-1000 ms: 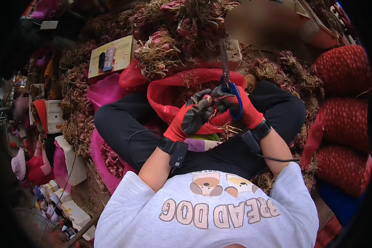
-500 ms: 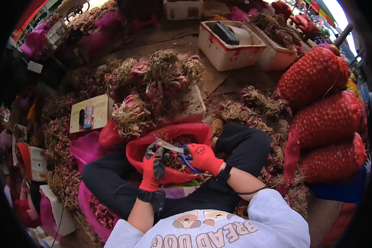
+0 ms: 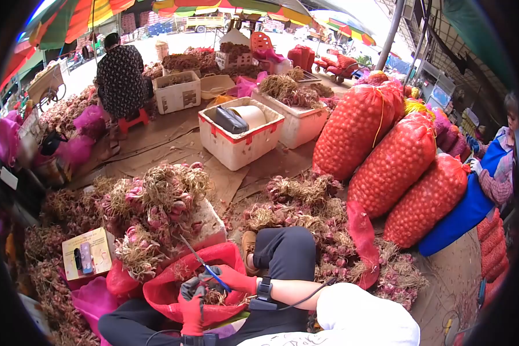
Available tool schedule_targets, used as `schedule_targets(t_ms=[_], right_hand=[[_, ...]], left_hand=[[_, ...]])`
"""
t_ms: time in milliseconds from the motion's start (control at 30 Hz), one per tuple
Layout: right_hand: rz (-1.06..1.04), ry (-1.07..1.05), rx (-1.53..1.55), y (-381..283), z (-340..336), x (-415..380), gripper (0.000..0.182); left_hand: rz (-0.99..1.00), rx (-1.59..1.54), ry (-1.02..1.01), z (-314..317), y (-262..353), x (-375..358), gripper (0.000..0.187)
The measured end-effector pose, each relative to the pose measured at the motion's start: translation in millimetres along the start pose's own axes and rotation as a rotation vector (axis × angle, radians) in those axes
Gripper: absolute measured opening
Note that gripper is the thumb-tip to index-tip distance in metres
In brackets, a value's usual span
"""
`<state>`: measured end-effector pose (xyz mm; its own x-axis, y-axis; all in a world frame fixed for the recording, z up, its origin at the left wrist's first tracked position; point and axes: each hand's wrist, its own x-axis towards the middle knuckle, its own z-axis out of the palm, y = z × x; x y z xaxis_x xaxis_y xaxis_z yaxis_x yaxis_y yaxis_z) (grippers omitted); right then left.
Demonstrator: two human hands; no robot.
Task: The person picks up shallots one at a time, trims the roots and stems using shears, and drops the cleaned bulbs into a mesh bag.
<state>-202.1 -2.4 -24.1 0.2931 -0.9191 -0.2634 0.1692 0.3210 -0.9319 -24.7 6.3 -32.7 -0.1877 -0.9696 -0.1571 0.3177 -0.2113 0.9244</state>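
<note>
Red gloves cover both of the person's hands, low in the view. The right hand (image 3: 234, 281) has its fingers wrapped tight around the blue handle of a pair of scissors (image 3: 205, 266), and the thin blades stick up and to the left. The left hand (image 3: 191, 300) sits just beside it, its dark fingers curled around something small. I cannot tell what it is. Both hands hang over the open mouth of a red net bag (image 3: 167, 288) that rests on the person's lap, between the black trouser legs. Right behind the bag is a big heap of pink shallots (image 3: 155, 202) with dry, stringy roots, piled on a white box. Three full red sacks (image 3: 395, 167) lean together on the right. A white foam box (image 3: 239, 141) with red tape stands farther back on the brown ground.
</note>
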Motion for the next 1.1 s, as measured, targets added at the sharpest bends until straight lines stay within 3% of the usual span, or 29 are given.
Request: schedule_targets(t_ms=[67, 167, 300, 333, 433, 467, 500, 600, 633, 733, 833, 867, 967, 1033, 1067, 1100], right_hand=[[-0.168, 0.06, -0.023, 1.9, 7.4, -2.4, 0.022], [-0.04, 0.102, -0.187, -8.5, 4.9, -9.2, 0.022], [-0.222, 0.14, -0.48, 24.7, -3.9, 6.2, 0.022], [-0.146, 0.115, -0.48, 18.3, -3.3, 2.0, 0.022], [-0.235, 0.019, -0.291, 20.4, -6.4, 3.4, 0.021], [-0.204, -0.009, -0.131, 20.9, -5.3, 3.2, 0.021], [0.016, -0.052, 0.139, -2.4, 0.1, -6.2, 0.022], [0.062, 0.009, 0.293, 2.5, -1.4, 0.7, 0.021], [-0.052, 0.01, 0.254, 1.8, -2.8, -0.8, 0.023], [-0.04, -0.011, 0.113, -21.2, 0.4, -10.6, 0.025], [-0.173, 0.053, -0.21, 7.6, 9.4, -1.0, 0.025], [-0.065, 0.064, -0.226, 15.2, 11.5, -0.5, 0.025], [-0.153, 0.083, -0.146, 23.0, 19.0, -2.6, 0.024], [-0.207, 0.091, -0.245, 10.9, 26.2, -4.9, 0.024], [-0.057, 0.125, -0.228, 34.6, 50.6, -14.7, 0.026], [-0.255, 0.144, -0.42, -0.1, 38.5, -6.1, 0.027]], left_hand=[[0.022, -0.077, 0.014, 1.8, -14.9, -3.7, 0.038], [-0.063, -0.137, -0.004, -5.1, -24.5, -5.5, 0.039], [-0.274, -0.102, -0.094, 2.3, 0.9, -14.1, 0.034], [-0.315, 0.006, -0.186, -11.8, -7.6, -7.9, 0.033], [-0.189, -0.011, -0.24, -1.9, 3.1, -13.6, 0.032], [-0.332, -0.275, -0.214, -10.6, -10.4, -9.5, 0.032], [-0.375, -0.445, -0.199, -9.1, -8.1, -11.3, 0.033], [-0.287, -0.47, -0.09, 1.4, 1.7, -15.8, 0.034], [-0.278, -0.412, -0.054, 5.4, 9.5, -12.9, 0.033], [-0.232, -0.287, -0.098, -3.7, 6.4, -5.3, 0.032], [-0.166, -0.168, -0.142, -11.2, 10.6, -10.8, 0.036], [-0.168, -0.186, -0.182, -12.2, 14.2, -13.5, 0.041], [-0.192, -0.042, -0.111, -16.4, 18.8, -20.0, 0.049], [-0.27, -0.308, -0.174, -30.9, 15.0, -19.1, 0.051], [-0.262, -0.191, -0.135, -49.1, 12.9, -49.0, 0.044], [-0.264, -0.318, -0.195, -31.3, 19.3, -21.5, 0.04]])
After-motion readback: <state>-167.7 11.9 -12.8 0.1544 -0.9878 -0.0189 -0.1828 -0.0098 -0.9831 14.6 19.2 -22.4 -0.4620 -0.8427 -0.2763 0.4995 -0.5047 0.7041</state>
